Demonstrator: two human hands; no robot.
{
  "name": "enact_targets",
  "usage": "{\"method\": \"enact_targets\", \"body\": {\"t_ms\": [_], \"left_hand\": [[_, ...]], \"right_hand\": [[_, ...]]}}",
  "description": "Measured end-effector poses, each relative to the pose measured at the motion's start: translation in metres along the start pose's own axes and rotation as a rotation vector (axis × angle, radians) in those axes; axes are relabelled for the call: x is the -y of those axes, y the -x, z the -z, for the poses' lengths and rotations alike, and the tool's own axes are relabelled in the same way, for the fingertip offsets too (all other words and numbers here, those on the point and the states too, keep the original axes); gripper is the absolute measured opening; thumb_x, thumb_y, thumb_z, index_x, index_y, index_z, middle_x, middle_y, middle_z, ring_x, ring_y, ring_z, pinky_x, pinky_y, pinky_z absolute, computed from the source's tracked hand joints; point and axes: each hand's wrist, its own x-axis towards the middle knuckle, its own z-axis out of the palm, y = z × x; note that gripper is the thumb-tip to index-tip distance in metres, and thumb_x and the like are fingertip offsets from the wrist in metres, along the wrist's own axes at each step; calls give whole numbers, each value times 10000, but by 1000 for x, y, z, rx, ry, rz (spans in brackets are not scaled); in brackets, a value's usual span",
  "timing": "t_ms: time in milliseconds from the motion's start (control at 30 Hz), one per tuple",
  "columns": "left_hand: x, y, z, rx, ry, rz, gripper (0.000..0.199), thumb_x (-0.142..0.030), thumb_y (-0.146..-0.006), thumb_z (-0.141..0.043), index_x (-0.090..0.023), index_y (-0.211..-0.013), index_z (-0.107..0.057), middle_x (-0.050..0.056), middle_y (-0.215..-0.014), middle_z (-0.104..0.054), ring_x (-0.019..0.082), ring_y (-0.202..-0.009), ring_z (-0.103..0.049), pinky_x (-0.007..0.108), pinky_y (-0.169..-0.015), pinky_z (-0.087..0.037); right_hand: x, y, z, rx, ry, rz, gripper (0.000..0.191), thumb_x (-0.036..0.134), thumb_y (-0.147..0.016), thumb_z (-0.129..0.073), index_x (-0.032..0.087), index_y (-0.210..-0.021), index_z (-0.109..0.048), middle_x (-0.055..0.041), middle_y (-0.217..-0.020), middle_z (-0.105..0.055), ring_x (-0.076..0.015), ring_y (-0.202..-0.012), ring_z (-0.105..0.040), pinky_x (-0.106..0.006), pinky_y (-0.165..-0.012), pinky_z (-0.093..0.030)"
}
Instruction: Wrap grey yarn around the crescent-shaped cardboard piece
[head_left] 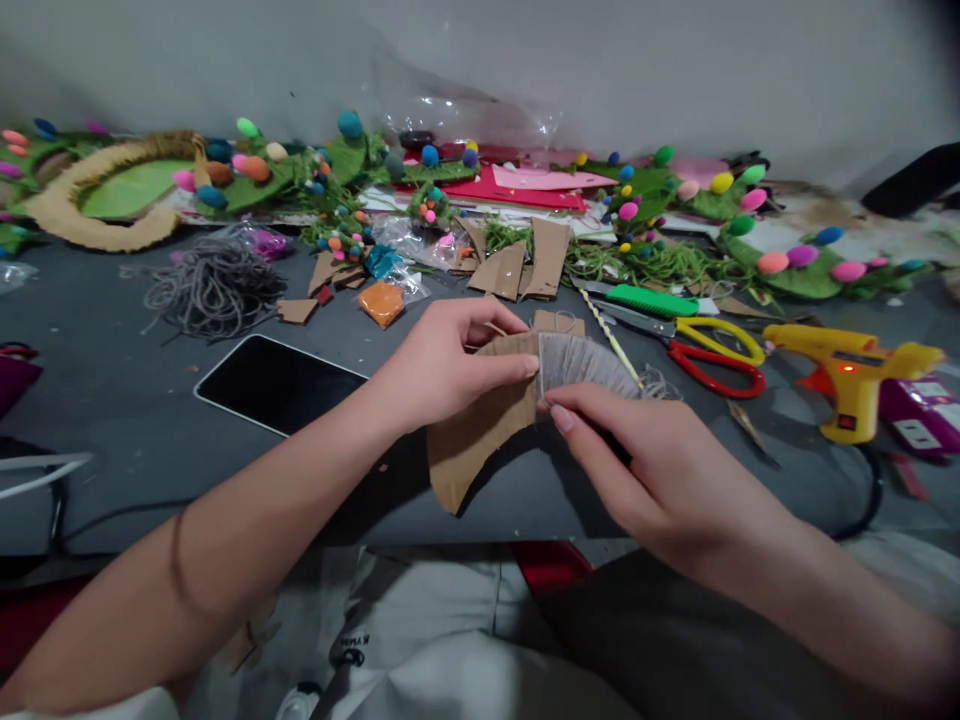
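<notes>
A curved cardboard piece is held above the front of the table, its left part bare. Grey yarn wraps its right part in close turns. My left hand grips the cardboard from the left, thumb on its face beside the last turn, fingers behind it. Thumb and forefinger of my right hand are pinched together at the lower edge, where the wrapping ends; the strand between them is mostly hidden. Loose grey strands show behind my right hand.
A phone and a grey yarn bundle lie left. To the right are red-and-yellow-handled scissors, a green-handled cutter and a lit yellow glue gun. Cardboard scraps and leafy decorations line the back.
</notes>
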Motion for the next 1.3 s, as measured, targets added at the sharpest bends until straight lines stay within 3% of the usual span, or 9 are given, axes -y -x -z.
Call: {"method": "enact_targets", "body": {"t_ms": [133, 433, 833, 1000, 1200, 1300], "left_hand": [[1, -1, -1, -128, 52, -79, 269, -290, -743, -820, -161, -957, -721, 40, -870, -747, 154, -753, -672, 253, -667, -527], [4, -7, 4, -386, 211, -239, 216, -271, -755, -826, -202, -927, -716, 0, -881, -727, 131, -777, -662, 240, -699, -538], [1, -5, 7, -366, 155, -138, 318, -373, -776, -795, -225, -1031, -677, 31, -1015, -733, 181, -897, -684, 304, -807, -569], [4, -9, 12, -347, 246, -117, 317, -363, -756, -823, -234, -1016, -696, 8, -1000, -740, 179, -901, -684, 322, -820, -571], [-1, -31, 41, -215, 405, -134, 264, -270, -725, -873, -243, -939, -721, -41, -885, -749, 151, -836, -667, 311, -781, -569], [0, -40, 49, -186, 431, -79, 255, -247, -727, -867, -231, -937, -724, -42, -884, -746, 151, -827, -687, 283, -738, -577]], "right_hand": [[-1, 3, -6, 11, -37, -57, 232, 342, -1017, -391, 268, -1082, -601, 21, -784, -667, -138, -604, -547, -287, -575, -326], [-9, -4, -20, 45, -304, -117, 245, 393, -1047, -398, 238, -936, -551, 51, -723, -544, -105, -651, -458, -263, -631, -338], [-20, -11, -28, 15, -427, -96, 280, 423, -1032, -430, 209, -925, -574, 15, -782, -559, -123, -712, -496, -247, -642, -396], [-25, -17, -30, 14, -456, -100, 288, 417, -1024, -436, 200, -963, -614, 8, -803, -591, -115, -683, -492, -240, -632, -410], [-43, -67, -11, -44, -259, 54, 234, 260, -955, -487, 163, -932, -699, -28, -826, -681, -142, -743, -574, -260, -674, -421], [-52, -98, 5, -2, -202, 155, 227, 239, -911, -518, 168, -957, -729, -43, -878, -717, -163, -786, -614, -275, -697, -445]]}}
